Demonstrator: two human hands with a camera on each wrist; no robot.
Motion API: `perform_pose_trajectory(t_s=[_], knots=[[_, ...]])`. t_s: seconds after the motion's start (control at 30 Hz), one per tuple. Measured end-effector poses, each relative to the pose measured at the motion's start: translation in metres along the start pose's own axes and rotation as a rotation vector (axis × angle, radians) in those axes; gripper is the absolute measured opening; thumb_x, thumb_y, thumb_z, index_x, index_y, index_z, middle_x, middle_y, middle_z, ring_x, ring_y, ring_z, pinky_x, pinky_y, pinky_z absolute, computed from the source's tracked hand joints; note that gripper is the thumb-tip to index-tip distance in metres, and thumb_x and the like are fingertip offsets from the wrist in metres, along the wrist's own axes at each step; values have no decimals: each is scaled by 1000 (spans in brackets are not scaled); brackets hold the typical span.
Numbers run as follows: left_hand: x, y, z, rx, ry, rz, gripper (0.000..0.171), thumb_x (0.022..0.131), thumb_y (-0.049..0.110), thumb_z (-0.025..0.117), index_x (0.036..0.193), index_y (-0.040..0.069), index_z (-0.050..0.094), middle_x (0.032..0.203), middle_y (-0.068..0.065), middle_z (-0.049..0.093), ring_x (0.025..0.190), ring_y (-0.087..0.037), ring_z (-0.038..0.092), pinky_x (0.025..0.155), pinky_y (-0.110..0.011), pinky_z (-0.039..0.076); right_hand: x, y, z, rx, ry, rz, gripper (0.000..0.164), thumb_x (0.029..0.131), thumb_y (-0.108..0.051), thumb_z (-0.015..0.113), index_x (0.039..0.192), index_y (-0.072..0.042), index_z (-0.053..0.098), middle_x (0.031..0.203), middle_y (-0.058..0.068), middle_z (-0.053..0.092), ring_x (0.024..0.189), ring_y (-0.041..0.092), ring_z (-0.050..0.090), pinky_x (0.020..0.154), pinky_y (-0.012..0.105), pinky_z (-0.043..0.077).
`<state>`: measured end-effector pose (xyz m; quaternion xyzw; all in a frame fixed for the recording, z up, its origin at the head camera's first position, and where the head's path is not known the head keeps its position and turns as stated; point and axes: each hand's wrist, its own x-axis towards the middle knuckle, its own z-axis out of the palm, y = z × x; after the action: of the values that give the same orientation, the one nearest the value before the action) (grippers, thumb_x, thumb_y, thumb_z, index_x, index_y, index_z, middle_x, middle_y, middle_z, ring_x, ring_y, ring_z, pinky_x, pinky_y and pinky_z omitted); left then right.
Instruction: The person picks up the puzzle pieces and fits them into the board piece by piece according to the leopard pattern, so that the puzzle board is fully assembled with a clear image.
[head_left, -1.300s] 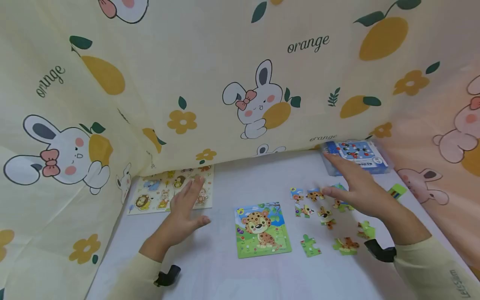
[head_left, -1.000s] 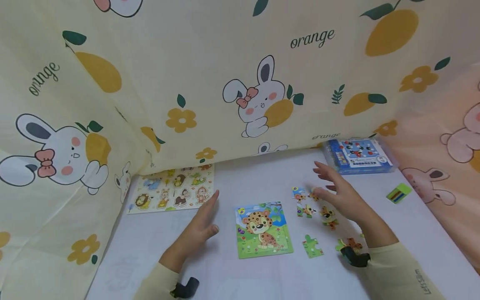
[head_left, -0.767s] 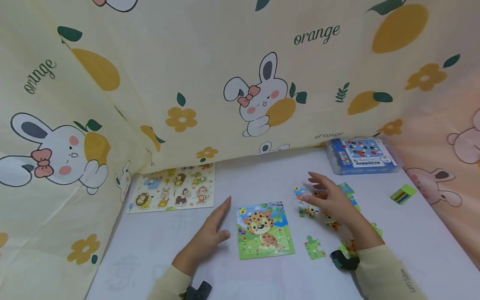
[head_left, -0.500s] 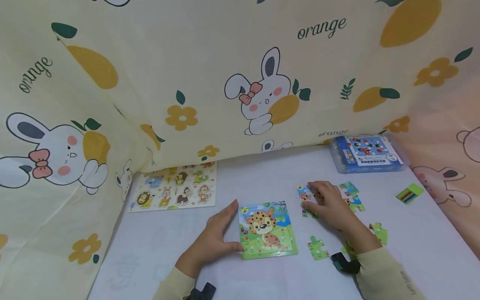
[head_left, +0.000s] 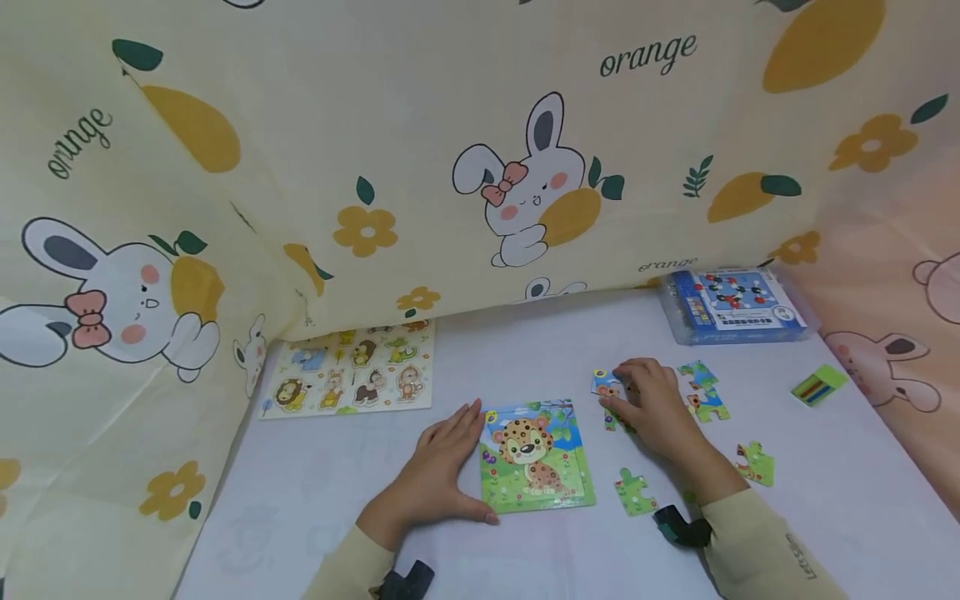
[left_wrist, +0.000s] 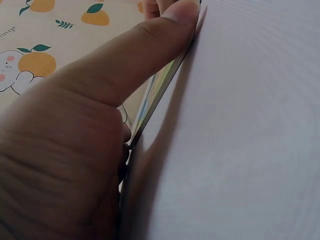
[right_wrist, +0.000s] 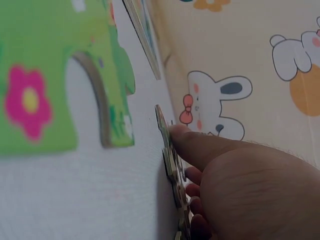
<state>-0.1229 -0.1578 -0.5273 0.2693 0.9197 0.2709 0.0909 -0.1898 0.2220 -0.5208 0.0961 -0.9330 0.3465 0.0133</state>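
Observation:
A square leopard picture puzzle (head_left: 538, 458) lies flat on the table. My left hand (head_left: 431, 475) rests along its left edge, thumb at the near corner and fingers stretched toward the far corner; the left wrist view shows the thumb by the puzzle's thin edge (left_wrist: 159, 92). My right hand (head_left: 654, 407) is over a group of loose jigsaw pieces, thumb and curled fingers on either side of a piece that the hand mostly covers. A blue-topped piece (head_left: 603, 382) shows beside its fingertips. In the right wrist view a green piece with a pink flower (right_wrist: 45, 45) is close up.
Joined or touching pieces (head_left: 707, 398) lie right of the right hand. A green piece (head_left: 635, 492) and another piece (head_left: 757, 463) lie nearer. Farther back are a blue boxed set (head_left: 738, 304), a small green box (head_left: 819, 385), and an animal board (head_left: 348, 375) against the curtain.
The left hand has moved right and toward the near side, from the animal board to the leopard puzzle's edge. The right hand has moved left and down onto the loose pieces, its fingers curling.

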Motion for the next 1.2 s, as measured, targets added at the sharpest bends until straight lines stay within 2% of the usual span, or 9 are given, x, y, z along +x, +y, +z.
perform_pose_trajectory(t_s=[0.13, 0.33, 0.43, 0.6, 0.7, 0.8, 0.97, 1.2], knots=[[1, 0, 0, 13, -20, -13, 148, 66, 81, 89, 174, 7, 20, 182, -1, 3, 166, -19, 1, 128, -55, 11, -1, 0, 0, -9, 4, -8, 53, 104, -29, 79, 140, 6, 61, 150, 27, 49, 135, 46, 38, 107, 65, 38], [6, 0, -1, 6, -13, -9, 147, 65, 80, 90, 173, 6, 23, 182, -3, 5, 166, -23, 5, 127, -59, 13, 0, 0, -4, -20, 2, 2, 54, 104, -28, 79, 142, 5, 59, 147, 26, 52, 135, 45, 40, 109, 64, 39], [8, 0, 0, 11, -13, -8, 147, 65, 82, 89, 173, 6, 24, 182, -4, 6, 166, -24, 6, 126, -59, 14, -2, -8, -7, -18, -12, -26, 53, 103, -25, 80, 142, 5, 60, 147, 26, 54, 136, 46, 42, 111, 65, 39], [6, 1, 1, -6, -9, -24, 146, 66, 80, 90, 173, 5, 25, 182, -4, 7, 166, -23, 6, 127, -58, 13, -9, -39, -1, -23, -62, -167, 49, 101, -24, 82, 138, 2, 64, 143, 21, 61, 136, 45, 50, 112, 65, 41], [4, 2, 0, -16, 1, -24, 145, 66, 78, 91, 172, 5, 26, 182, -4, 9, 166, -23, 8, 127, -58, 13, -15, -62, 12, -62, -111, -255, 48, 101, -27, 83, 137, 0, 68, 141, 16, 64, 133, 40, 54, 110, 60, 47], [3, 1, 1, -12, 6, -18, 144, 67, 80, 90, 173, 5, 26, 182, -3, 10, 166, -23, 8, 127, -58, 14, -18, -79, 25, -97, -156, -305, 48, 102, -31, 81, 138, -2, 70, 139, 13, 66, 131, 37, 57, 109, 56, 50], [3, 0, 2, -1, 2, -21, 144, 68, 82, 87, 173, 7, 24, 182, -1, 9, 166, -21, 7, 127, -56, 14, -16, -91, 39, -71, -165, -294, 49, 102, -33, 81, 139, -3, 71, 139, 9, 67, 132, 33, 57, 111, 54, 49], [2, -1, 2, -1, 7, -12, 142, 70, 82, 86, 173, 6, 25, 182, -2, 10, 166, -22, 8, 126, -59, 16, -19, -88, 46, -45, -244, -266, 54, 103, -36, 79, 145, -3, 66, 146, 11, 63, 139, 36, 54, 116, 56, 44]])
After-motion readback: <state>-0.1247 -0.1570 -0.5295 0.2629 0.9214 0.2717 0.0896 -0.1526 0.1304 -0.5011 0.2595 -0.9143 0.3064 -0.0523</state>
